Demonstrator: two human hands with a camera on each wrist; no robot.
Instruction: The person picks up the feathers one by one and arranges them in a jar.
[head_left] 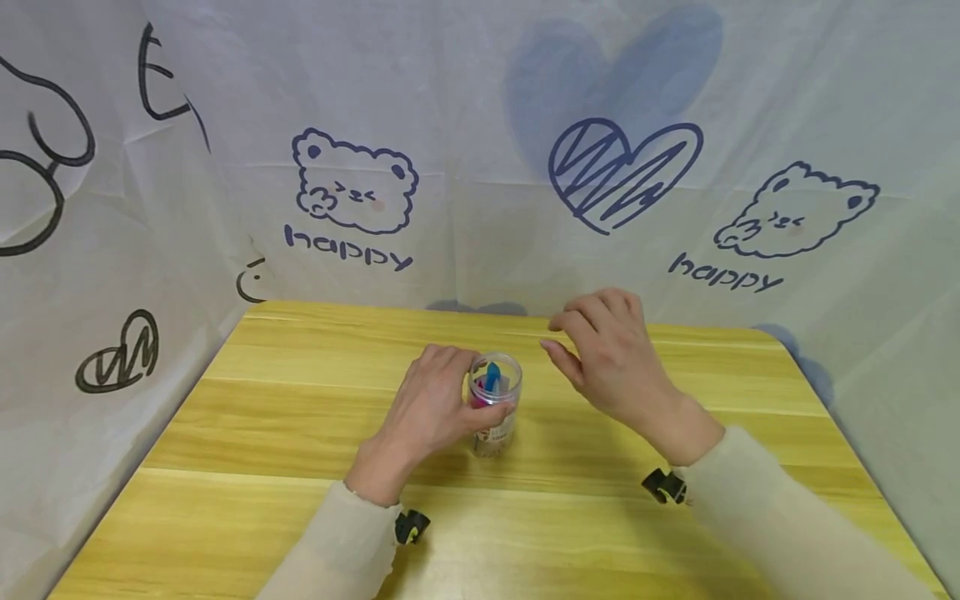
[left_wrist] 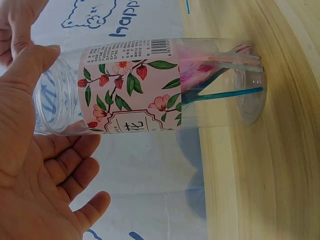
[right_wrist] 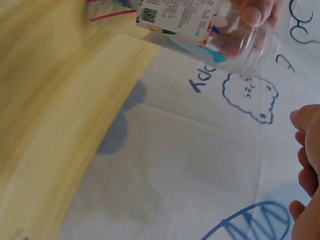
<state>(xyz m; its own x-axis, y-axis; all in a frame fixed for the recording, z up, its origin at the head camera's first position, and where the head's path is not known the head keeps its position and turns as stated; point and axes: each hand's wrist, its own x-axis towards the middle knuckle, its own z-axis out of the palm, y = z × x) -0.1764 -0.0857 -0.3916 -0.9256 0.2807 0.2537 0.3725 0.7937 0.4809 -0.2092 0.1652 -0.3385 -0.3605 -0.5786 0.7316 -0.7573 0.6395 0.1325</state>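
A clear, open-topped jar (head_left: 491, 425) stands upright on the table. Its pink label (left_wrist: 130, 95) carries red flowers, green leaves and printed text. Inside are several slim items, pink and teal-blue, among them a teal stick (left_wrist: 227, 94); their kind is unclear. My left hand (head_left: 431, 396) grips the jar close to its rim, with the thumb on the near side. To the right of the jar, my right hand (head_left: 611, 354) hovers above the table, fingers loosely bent and holding nothing. Part of that hand also shows at the right edge of the right wrist view.
The light wood-grain table (head_left: 285, 417) has its far edge against a white cloth (head_left: 480, 225) printed with bears, hearts and the word "happy". More of the cloth hangs along the left and right sides. A black strap clip (head_left: 665, 486) hangs at the right wrist.
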